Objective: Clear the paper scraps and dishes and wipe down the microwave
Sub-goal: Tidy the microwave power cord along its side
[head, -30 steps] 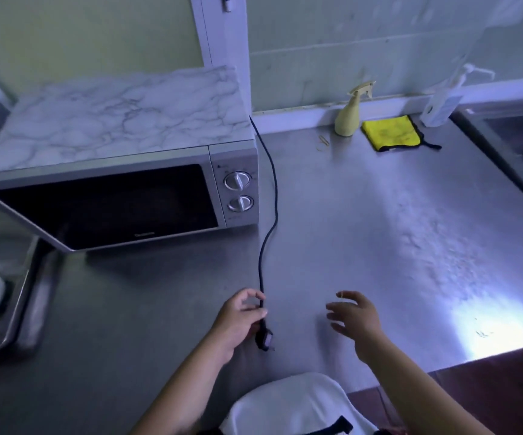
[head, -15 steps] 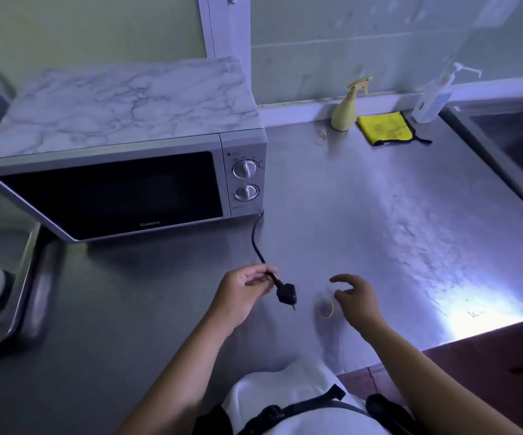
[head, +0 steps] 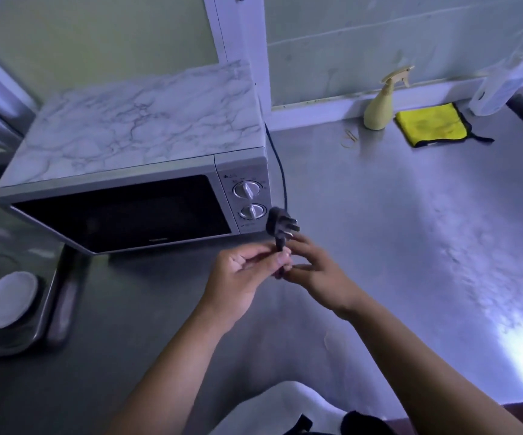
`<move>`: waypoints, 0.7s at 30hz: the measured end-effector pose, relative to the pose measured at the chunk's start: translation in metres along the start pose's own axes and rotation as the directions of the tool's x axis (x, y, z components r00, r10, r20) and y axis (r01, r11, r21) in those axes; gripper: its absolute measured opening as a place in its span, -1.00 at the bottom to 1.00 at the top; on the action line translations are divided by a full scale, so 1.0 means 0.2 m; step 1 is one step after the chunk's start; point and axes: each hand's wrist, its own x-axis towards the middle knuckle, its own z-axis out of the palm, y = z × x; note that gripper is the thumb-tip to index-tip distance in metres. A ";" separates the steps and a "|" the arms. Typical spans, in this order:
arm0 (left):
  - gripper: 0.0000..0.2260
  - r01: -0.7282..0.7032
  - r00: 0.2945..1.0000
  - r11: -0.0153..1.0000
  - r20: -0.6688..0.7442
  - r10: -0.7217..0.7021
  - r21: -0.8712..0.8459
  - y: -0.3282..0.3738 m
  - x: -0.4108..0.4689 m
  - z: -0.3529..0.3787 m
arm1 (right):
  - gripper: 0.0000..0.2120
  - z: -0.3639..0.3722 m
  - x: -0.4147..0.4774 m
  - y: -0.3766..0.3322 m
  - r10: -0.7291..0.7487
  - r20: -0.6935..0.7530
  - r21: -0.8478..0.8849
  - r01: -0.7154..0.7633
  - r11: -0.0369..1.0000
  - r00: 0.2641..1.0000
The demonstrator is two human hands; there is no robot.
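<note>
Where the microwave (head: 128, 158) stands at the worktop's (head: 379, 230) left rear, we see the left grip (head: 244, 274) and right grip (head: 316, 271) curled, both pinching its cord (head: 283, 183) just beneath the raised plug (head: 280, 219); 1 white dish (head: 6, 299) lies far left.

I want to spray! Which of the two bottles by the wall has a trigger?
The pale yellow plastic spray bottle, left of the yellow cloth; the clear pump bottle has none.

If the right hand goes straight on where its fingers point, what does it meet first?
The right hand meets the cord below the plug, right at its fingers. Past that, probably the microwave; depth is unclear.
</note>
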 end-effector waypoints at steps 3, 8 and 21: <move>-0.92 0.026 0.995 0.995 -0.098 -0.035 -0.095 0.10 0.11 0.03 | -0.79 -0.07 0.05 0.02 0.045 0.016 0.053 -0.046 0.998 0.999; -0.84 0.256 0.951 0.962 -0.153 -0.268 -0.099 0.10 0.24 0.06 | -0.49 -0.16 0.07 0.19 0.390 -0.039 0.445 -0.333 0.831 0.920; -0.88 0.543 0.838 0.834 -0.111 -0.534 0.093 -0.21 0.13 0.22 | -0.60 -0.29 0.15 0.22 0.421 0.200 0.629 -0.445 0.637 0.885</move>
